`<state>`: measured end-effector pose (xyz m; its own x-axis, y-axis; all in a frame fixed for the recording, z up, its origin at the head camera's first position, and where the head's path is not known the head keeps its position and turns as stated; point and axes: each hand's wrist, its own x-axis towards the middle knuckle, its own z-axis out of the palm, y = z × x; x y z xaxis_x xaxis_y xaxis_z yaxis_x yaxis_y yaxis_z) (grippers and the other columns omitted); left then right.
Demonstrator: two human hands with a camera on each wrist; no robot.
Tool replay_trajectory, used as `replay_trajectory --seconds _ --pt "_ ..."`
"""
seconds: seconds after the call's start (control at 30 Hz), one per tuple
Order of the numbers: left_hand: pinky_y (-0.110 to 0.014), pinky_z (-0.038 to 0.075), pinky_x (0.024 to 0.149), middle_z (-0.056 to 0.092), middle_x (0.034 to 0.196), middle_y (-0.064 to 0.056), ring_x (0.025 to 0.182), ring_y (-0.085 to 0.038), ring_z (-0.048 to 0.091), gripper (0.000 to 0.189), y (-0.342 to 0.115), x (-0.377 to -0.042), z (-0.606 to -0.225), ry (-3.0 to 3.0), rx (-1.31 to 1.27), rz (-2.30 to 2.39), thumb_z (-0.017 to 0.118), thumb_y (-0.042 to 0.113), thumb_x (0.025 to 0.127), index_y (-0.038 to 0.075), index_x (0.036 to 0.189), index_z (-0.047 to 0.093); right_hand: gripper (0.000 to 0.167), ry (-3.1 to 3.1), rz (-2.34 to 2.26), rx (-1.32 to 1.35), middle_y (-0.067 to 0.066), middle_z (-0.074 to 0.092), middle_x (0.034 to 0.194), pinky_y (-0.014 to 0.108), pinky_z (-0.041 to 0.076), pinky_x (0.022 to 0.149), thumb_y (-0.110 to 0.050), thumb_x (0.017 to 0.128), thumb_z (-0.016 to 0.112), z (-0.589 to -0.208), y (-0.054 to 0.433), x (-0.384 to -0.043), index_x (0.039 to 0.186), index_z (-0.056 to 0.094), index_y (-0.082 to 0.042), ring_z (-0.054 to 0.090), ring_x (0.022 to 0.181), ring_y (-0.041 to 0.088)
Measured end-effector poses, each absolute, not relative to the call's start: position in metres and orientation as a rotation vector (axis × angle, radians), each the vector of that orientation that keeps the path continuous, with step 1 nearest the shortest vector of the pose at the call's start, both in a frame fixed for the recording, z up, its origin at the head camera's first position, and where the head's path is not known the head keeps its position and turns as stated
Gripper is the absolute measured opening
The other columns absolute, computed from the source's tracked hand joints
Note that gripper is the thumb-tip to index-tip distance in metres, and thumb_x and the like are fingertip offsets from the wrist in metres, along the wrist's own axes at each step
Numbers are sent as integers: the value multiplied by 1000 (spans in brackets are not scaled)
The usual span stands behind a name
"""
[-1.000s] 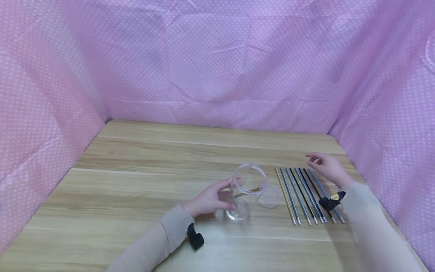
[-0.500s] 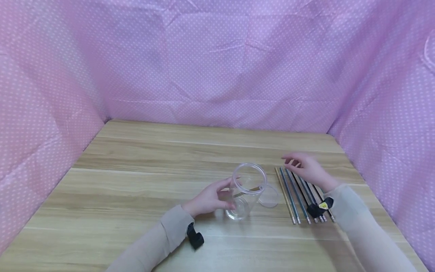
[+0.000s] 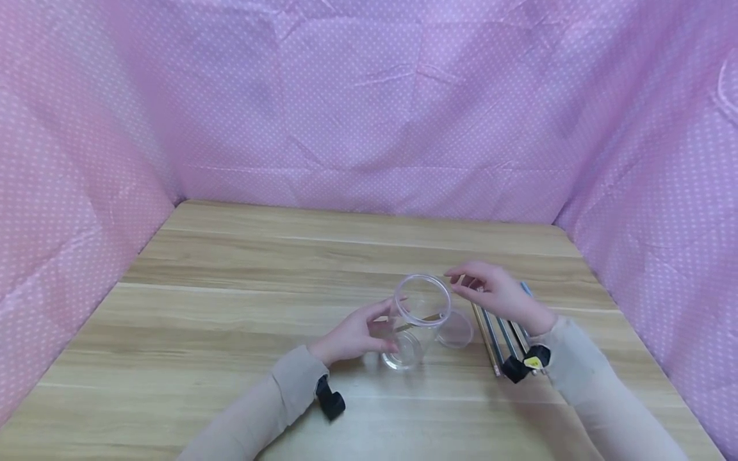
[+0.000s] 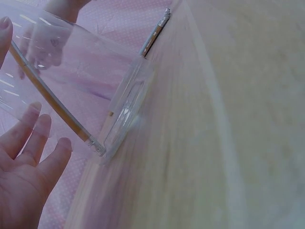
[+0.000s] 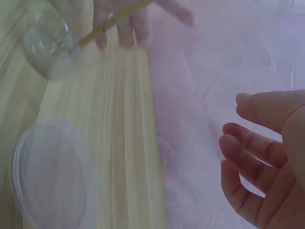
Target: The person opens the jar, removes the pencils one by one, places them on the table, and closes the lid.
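Note:
A clear plastic cup [image 3: 428, 340] stands tilted slightly on the wooden table, and my left hand [image 3: 354, 336] grips its side between thumb and fingers. Inside it leans one yellowish pencil [image 4: 55, 102], its eraser end down at the cup's base. My right hand [image 3: 497, 294] hovers just right of the cup's rim, fingers loosely bent, with nothing between them in the right wrist view. Below that forearm lies a row of several pencils [image 3: 486, 342], partly covered by the hand and wrist. A round clear lid [image 3: 457, 331] rests flat between cup and pencils.
The wooden table [image 3: 242, 282] extends left and behind the cup. Pink dotted cloth [image 3: 357, 115] hangs around its back and sides. Each wrist wears a black camera strap, the right one [image 3: 516, 369] above the pencils.
My right hand has moved left across the row of pencils, from its right end to beside the cup's rim. The left hand and the cup have stayed in place.

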<state>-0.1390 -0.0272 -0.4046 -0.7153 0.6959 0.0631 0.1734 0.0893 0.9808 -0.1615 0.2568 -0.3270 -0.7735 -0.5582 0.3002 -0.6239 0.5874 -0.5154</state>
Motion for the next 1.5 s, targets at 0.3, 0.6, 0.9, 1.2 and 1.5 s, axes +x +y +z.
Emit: replay_trajectory --seconds 0.3,0.6,0.9,1.2,1.5 --pt "-43 36 111 36 151 -7 131 -31 45 84 -28 -141 -404 1942 864 1664 74 2 77 8 148 30 31 -2539 965 1149 1 68 91 20 53 65 8 80 67 -309 243 -148 107 66 -5 59 73 0" --pt "-42 36 112 35 151 -9 132 -32 43 86 -28 -140 -405 1925 860 1666 74 3 78 10 150 27 37 -2364 955 1265 0 66 87 14 47 62 13 73 70 -295 235 -138 105 66 -5 56 71 3" --pt "-43 35 112 31 154 -6 133 -32 41 84 -28 -141 -407 1915 853 1657 74 5 78 10 149 28 28 -2094 949 1401 15 64 95 12 49 81 -22 95 57 -293 236 -128 98 67 5 59 85 11" --pt "-43 38 110 34 152 -12 133 -37 40 86 -30 -140 -407 1900 864 1676 74 5 79 9 150 25 30 -1995 781 1504 15 61 101 19 43 88 -26 96 53 -290 225 -116 98 69 -1 53 95 22" --pt "-43 38 110 36 151 -13 133 -37 40 87 -30 -138 -406 1902 835 1667 73 7 80 11 151 23 29 -2028 748 1495 12 62 103 19 40 98 -27 97 52 -290 223 -109 103 69 -4 53 99 22"
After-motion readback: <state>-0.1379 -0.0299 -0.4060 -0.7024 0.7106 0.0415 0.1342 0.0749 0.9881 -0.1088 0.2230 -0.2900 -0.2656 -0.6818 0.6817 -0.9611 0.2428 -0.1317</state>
